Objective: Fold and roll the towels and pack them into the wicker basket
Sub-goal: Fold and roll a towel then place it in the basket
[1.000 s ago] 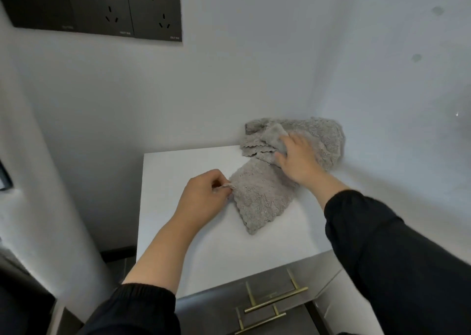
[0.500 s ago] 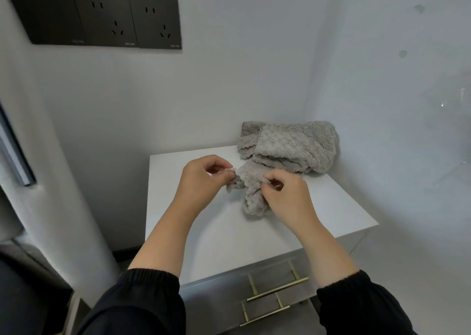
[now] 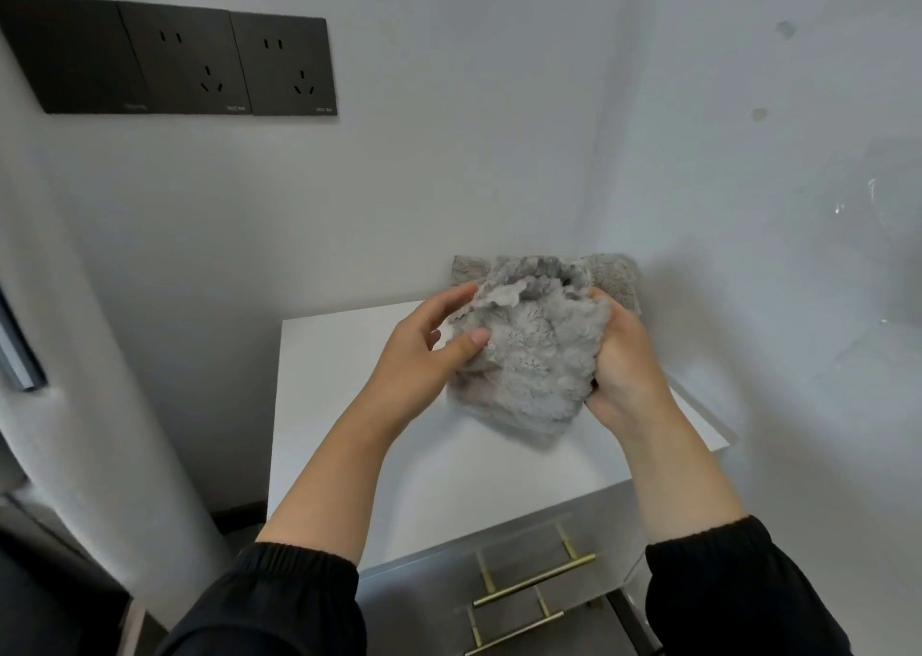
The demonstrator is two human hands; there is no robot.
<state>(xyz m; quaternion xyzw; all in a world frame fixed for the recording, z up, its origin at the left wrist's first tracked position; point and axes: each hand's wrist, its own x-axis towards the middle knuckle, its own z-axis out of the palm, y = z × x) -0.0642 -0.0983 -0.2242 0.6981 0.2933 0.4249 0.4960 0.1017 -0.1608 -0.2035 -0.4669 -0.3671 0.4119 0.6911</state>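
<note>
A dark socket panel is sitting high on the wall at the far left. Further right, a white cabinet top is standing in the corner of the room. Above it, the left hand is pinching the left edge of a grey towel, thumb pressing on the near face and fingers reaching behind the upper edge. The towel is being held bunched between the two hands and raised above the cabinet top, its lower corner hanging down; whether that corner is touching the surface cannot be told. Lower in the frame, two brass bar handles are showing on the drawer front. The right hand is gripping the towel's right side, fingers curled into the pile. Behind the held towel, further grey towels are lying heaped in the back right corner of the top, against the wall
</note>
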